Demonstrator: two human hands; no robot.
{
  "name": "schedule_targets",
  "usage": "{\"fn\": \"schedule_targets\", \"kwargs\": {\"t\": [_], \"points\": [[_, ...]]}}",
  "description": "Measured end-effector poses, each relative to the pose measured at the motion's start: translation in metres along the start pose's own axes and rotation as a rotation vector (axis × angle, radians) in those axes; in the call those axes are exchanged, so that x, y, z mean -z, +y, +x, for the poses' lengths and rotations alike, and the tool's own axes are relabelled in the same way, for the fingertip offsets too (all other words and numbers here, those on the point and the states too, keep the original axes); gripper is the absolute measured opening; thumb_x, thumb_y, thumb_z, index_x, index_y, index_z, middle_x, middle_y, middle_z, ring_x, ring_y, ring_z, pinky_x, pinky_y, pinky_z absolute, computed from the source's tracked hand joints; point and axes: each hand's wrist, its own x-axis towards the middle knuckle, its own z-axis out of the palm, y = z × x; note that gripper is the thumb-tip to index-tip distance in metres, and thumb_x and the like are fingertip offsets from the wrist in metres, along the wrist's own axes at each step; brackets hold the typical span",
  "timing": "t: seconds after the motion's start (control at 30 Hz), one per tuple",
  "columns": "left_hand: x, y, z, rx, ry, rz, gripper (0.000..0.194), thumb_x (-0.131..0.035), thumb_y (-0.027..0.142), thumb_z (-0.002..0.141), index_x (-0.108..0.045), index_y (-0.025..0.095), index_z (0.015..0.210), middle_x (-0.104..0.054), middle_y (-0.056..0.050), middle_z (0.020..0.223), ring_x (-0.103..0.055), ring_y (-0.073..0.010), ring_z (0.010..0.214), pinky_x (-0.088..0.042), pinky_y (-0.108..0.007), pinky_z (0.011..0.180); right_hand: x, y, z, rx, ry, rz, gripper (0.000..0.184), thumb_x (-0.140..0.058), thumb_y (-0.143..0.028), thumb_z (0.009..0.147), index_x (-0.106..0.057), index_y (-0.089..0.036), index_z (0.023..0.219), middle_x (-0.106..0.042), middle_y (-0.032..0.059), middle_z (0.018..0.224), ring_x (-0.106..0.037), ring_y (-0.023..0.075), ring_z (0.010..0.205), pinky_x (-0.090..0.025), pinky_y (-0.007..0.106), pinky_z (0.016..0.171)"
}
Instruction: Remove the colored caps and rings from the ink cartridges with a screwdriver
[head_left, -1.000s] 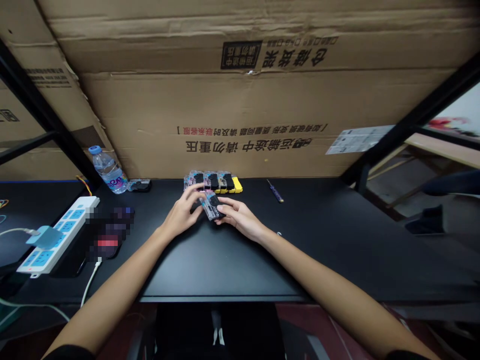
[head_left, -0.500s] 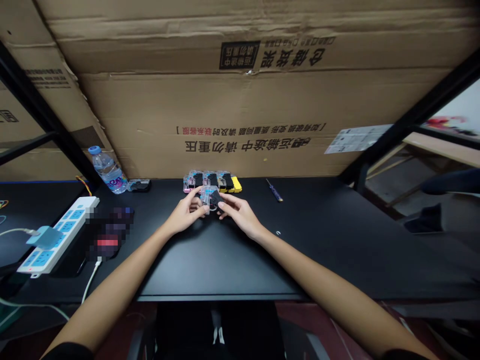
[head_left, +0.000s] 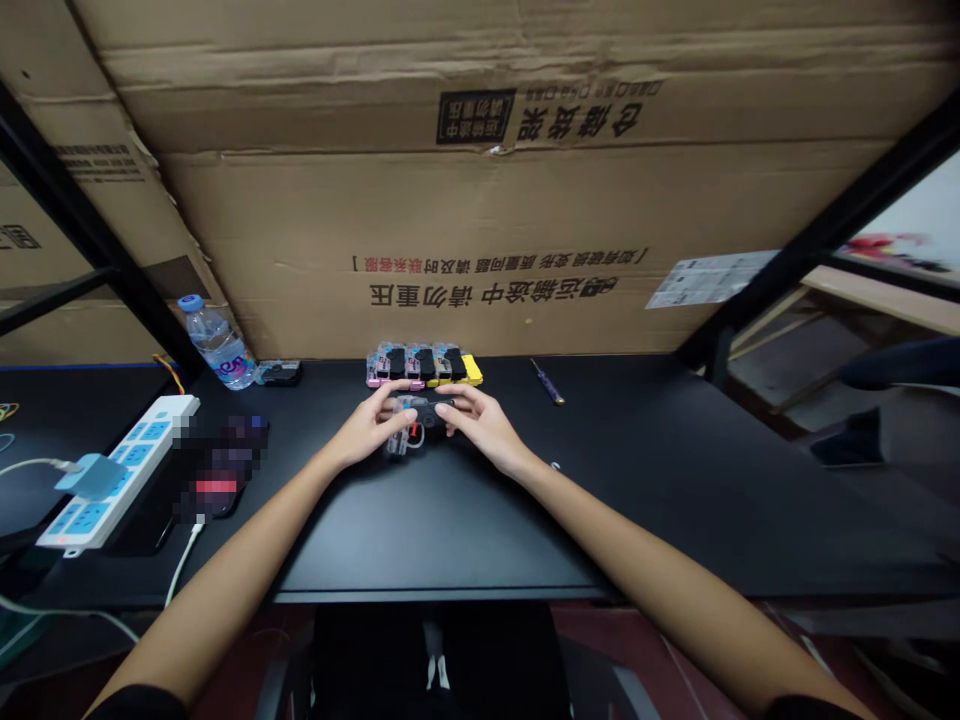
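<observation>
Both hands hold a small toy pistol (head_left: pixel 405 440) just above the black table, its body clear plastic and black. A red trigger inside a clear guard faces me, and the clear grip points down to the left. My left hand (head_left: pixel 371 425) is closed on the clear rear end, thumb on the near side. My right hand (head_left: pixel 480 425) grips the black front part between thumb and fingers. Right behind the hands lies a row of several clear-and-black plastic pieces (head_left: pixel 424 362) with pink and yellow parts.
A screwdriver (head_left: pixel 550 385) lies right of the row, and a small white bit (head_left: pixel 556 466) nearer. At left are a water bottle (head_left: pixel 219 345), a clear-and-black piece (head_left: pixel 280 373), a blurred-out phone (head_left: pixel 225 465) on a cable and a power strip (head_left: pixel 124 470). Cardboard (head_left: pixel 300 220) walls the back.
The toy pistol has turned in my hands: its grip now points down-left and the red trigger shows. It also sits slightly nearer to me. Both hands keep their hold.
</observation>
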Motion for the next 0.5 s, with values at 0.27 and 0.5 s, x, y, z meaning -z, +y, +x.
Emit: {"fn": "schedule_targets", "kwargs": {"t": [0.27,0.5], "points": [[-0.001,0.002,0.001,0.012,0.061,0.109,0.053,-0.072,0.059,0.092,-0.07,0.019,0.127,-0.078,-0.007,0.106,-0.075,-0.0224,0.087,-0.061,-0.035,0.082,0.024,0.008,0.013,0.105,-0.024,-0.23,0.048,-0.074,-0.056,0.091,-0.074,-0.02,0.123,-0.076,0.0054,0.088,-0.071,0.0226,0.079,-0.062,0.041,0.078],[0.001,0.005,0.0,-0.006,0.088,0.161,0.05,-0.071,0.057,0.093,-0.071,0.019,0.126,-0.076,-0.007,0.106,-0.073,-0.0205,0.083,-0.06,-0.034,0.08,0.119,0.007,0.035,0.254,0.427,-0.908,0.044,-0.065,-0.044,0.095,-0.07,-0.019,0.131,-0.075,0.0173,0.12,-0.065,0.0372,0.116,-0.049,0.058,0.106]]}}
